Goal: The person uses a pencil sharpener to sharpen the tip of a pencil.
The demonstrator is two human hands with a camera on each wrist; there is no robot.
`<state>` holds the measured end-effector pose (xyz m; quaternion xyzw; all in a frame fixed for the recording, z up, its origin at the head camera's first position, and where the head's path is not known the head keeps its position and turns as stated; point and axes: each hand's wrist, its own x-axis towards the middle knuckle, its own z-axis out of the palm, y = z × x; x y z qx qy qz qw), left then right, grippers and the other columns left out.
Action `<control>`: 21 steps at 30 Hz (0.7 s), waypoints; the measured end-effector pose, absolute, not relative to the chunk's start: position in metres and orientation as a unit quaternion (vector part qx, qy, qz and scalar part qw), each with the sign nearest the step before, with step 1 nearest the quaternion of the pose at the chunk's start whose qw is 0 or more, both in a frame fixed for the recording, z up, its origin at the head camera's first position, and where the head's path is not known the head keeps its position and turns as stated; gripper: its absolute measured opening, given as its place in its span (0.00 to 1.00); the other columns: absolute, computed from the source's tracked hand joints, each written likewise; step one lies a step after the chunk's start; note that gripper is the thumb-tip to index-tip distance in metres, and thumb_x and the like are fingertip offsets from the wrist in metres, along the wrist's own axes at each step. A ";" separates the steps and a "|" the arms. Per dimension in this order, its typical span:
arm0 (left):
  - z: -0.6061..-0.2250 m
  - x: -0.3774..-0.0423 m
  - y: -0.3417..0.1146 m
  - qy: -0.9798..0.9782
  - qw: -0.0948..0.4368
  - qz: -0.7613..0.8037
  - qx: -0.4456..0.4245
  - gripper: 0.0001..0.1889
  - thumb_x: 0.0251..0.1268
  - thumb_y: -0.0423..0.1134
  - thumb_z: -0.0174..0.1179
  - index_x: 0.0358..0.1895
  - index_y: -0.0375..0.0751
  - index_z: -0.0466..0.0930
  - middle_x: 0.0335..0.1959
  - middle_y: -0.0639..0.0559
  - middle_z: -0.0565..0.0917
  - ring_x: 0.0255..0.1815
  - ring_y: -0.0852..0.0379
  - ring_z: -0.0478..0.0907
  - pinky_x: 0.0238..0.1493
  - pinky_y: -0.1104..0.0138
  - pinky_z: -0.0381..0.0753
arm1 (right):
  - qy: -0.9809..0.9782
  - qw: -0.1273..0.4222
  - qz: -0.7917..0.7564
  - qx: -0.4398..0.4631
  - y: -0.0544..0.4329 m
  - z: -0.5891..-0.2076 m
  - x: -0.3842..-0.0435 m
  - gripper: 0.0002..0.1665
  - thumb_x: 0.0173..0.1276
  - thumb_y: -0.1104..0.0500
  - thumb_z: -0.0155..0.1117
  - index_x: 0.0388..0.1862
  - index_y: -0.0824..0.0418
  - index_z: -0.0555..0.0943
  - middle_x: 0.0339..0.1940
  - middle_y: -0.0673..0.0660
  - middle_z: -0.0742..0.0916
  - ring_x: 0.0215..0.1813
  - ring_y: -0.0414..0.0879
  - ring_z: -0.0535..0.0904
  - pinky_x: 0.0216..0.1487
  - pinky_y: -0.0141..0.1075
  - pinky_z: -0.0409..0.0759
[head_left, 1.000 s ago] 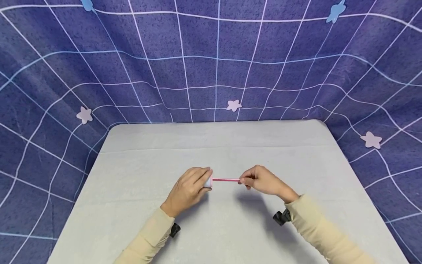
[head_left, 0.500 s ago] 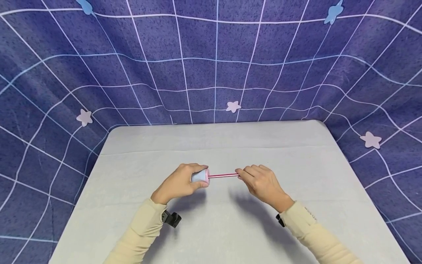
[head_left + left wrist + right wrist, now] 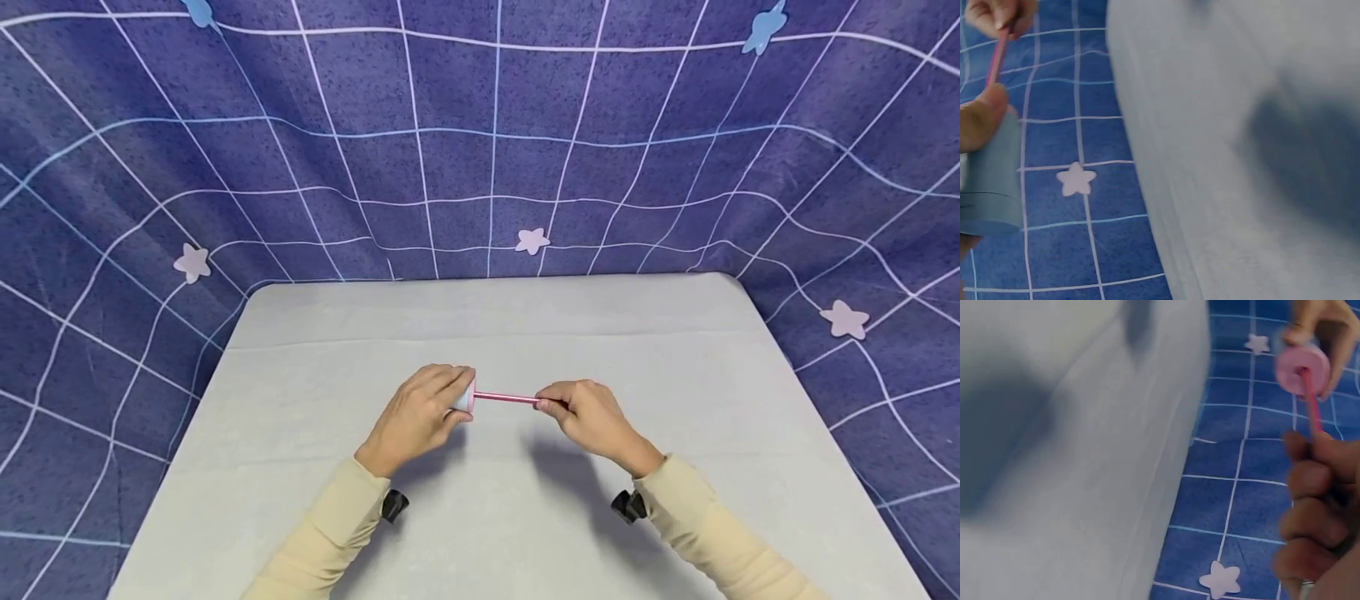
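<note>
My left hand (image 3: 422,410) grips a small cylindrical pencil sharpener (image 3: 994,181), light blue with a pink end face (image 3: 1286,374). A thin pinkish-red pencil (image 3: 504,397) runs into the hole in that pink face, its tip hidden inside. At the pencil's other end, my right hand (image 3: 596,417) pinches it between thumb and fingers, the remaining fingers curled in. Sharpener and pencil lie nearly level in one line, held above the table between the two hands. In the head view the left fingers cover most of the sharpener's body.
A white-covered table (image 3: 495,517) spreads beneath the hands, with their shadows on it. Dark blue cloth (image 3: 450,167) with a light grid and star shapes hangs at the back and sides. Small black cameras (image 3: 628,506) sit at the wrists.
Both hands have rolled at the wrist and back, staying about the same distance apart. They now sit slightly further left than a second ago, with the pencil still in the sharpener.
</note>
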<state>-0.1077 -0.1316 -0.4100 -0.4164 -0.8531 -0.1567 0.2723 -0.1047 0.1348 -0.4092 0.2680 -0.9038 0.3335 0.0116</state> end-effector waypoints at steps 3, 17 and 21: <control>-0.416 -0.106 -0.130 -0.830 0.317 -0.136 -0.439 0.28 0.44 0.41 0.73 0.49 0.27 0.80 0.45 0.41 0.84 0.45 0.48 0.81 0.53 0.61 0.79 | -0.875 -0.110 0.414 0.226 0.138 -0.405 -0.108 0.09 0.67 0.62 0.59 0.32 0.60 0.87 0.24 0.50 0.84 0.22 0.35 0.62 0.25 0.27 0.61; -0.423 -0.101 -0.130 -0.793 0.361 -0.149 -0.468 0.21 0.70 0.46 0.53 0.51 0.29 0.79 0.46 0.41 0.84 0.44 0.49 0.80 0.49 0.61 0.79 | -0.855 -0.159 0.443 0.219 0.144 -0.404 -0.109 0.08 0.65 0.61 0.61 0.34 0.62 0.86 0.16 0.47 0.77 0.20 0.34 0.65 0.22 0.26 0.61; -0.420 -0.101 -0.131 -0.833 0.299 -0.180 -0.429 0.27 0.53 0.47 0.67 0.52 0.29 0.79 0.47 0.43 0.83 0.45 0.49 0.80 0.49 0.60 0.79 | -0.902 0.045 0.342 0.261 0.140 -0.412 -0.105 0.03 0.58 0.56 0.70 0.33 0.50 0.86 0.21 0.41 0.81 0.20 0.30 0.65 0.21 0.25 0.62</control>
